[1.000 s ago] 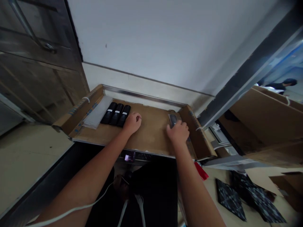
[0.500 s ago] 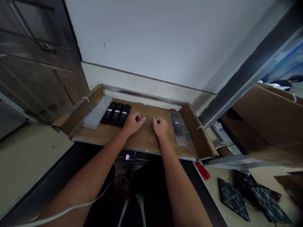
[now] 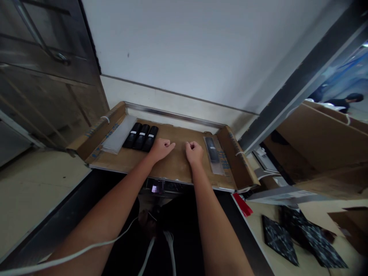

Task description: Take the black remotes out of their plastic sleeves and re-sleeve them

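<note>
My left hand (image 3: 161,148) rests as a loose fist on the cardboard sheet (image 3: 175,165), just right of three black remotes (image 3: 140,137) lying side by side. My right hand (image 3: 194,151) is also curled into a fist on the cardboard, a little to the right of the left one, with nothing visible in it. A bagged black remote (image 3: 213,150) in a clear plastic sleeve lies to the right of my right hand, apart from it. A flat clear plastic bag (image 3: 117,135) lies left of the three remotes.
Upturned cardboard flaps (image 3: 238,157) border the sheet left and right. A metal cabinet (image 3: 43,73) stands at the left, a white wall behind. Black patterned panels (image 3: 299,237) lie on the table at lower right, beside a large cardboard box (image 3: 322,145). A person is far off at the right.
My right hand has left the bagged remote at the right and moved left to the middle of the cardboard, closing into a fist. The left hand has stayed beside the three remotes.
</note>
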`<action>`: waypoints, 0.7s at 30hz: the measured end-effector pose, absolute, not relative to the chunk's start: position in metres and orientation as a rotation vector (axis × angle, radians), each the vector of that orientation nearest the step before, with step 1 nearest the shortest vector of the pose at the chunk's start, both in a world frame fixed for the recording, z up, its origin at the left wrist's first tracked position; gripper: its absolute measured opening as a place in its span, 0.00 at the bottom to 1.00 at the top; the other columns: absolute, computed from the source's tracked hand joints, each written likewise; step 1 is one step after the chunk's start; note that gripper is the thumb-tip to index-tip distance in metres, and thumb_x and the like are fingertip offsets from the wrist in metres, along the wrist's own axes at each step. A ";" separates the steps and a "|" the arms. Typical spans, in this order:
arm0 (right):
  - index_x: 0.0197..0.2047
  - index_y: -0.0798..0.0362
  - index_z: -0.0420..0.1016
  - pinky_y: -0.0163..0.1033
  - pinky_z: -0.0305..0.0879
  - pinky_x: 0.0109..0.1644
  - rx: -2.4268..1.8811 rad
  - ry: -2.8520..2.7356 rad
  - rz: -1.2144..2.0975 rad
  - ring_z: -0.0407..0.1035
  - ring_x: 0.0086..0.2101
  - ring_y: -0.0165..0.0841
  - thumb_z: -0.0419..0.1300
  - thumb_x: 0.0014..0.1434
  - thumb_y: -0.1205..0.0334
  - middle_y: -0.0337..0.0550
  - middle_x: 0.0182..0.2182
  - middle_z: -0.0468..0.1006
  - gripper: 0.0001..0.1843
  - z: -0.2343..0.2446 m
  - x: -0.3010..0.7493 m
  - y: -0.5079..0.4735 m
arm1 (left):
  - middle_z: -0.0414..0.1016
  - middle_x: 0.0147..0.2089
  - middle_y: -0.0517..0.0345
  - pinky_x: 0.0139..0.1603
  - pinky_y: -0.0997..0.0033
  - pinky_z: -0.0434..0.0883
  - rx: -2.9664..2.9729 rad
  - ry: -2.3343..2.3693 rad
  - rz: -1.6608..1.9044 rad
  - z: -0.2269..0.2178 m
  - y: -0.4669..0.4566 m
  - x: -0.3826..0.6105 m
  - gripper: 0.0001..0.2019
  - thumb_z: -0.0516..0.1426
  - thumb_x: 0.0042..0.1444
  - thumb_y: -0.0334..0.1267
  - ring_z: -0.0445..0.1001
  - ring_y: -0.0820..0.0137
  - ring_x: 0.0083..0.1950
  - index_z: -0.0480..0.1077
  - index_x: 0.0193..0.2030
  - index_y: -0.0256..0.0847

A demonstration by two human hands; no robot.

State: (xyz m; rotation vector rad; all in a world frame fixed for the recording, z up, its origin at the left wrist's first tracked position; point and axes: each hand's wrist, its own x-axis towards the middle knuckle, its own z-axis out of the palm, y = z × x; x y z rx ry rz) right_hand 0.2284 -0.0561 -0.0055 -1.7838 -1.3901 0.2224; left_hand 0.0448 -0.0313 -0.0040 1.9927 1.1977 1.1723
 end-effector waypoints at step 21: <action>0.22 0.50 0.64 0.36 0.48 0.30 -1.764 -1.389 0.196 0.60 0.25 0.31 0.53 0.58 0.52 0.37 0.21 0.69 0.16 -0.010 0.231 -0.051 | 0.74 0.43 0.48 0.49 0.54 0.69 2.765 1.750 0.014 0.076 -0.049 -0.143 0.15 0.60 0.38 0.26 0.71 0.51 0.49 0.74 0.36 0.43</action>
